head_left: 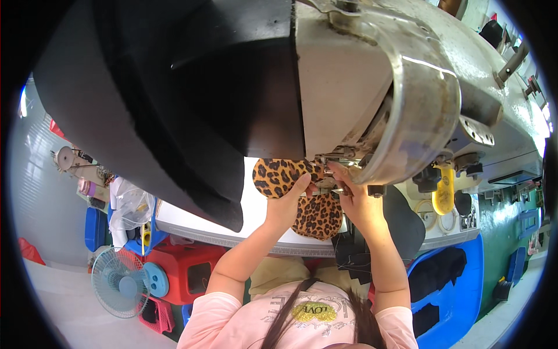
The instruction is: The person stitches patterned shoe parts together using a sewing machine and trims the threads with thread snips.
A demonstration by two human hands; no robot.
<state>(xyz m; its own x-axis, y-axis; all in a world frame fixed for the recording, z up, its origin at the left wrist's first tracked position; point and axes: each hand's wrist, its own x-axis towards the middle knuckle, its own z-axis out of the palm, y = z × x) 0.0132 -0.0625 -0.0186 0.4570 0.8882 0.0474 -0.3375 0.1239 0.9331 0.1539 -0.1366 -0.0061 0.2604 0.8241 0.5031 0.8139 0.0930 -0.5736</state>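
Note:
Two rounded leopard-print fabric pieces lie at the sewing machine (430, 87), close under its needle area. My left hand (290, 200) grips the upper leopard-print piece (278, 177) along its right part, thumb on top and fingers partly hidden. Nearer to me, the lower leopard-print piece (317, 216) hangs between my wrists toward the table's front edge. My right hand (356, 195) is right beside the presser foot (326, 164), its fingers bent closed at the edge of the leopard-print fabric. What exactly its fingertips pinch is partly hidden by the machine head.
Black fabric pieces (401, 224) lie right of my right forearm. A blue bin (474, 279) with black cloth stands at the right. Left are a fan (119, 282) and a red stool (168, 264). A yellow lever (443, 189) hangs by the machine. A large black shape covers the upper left.

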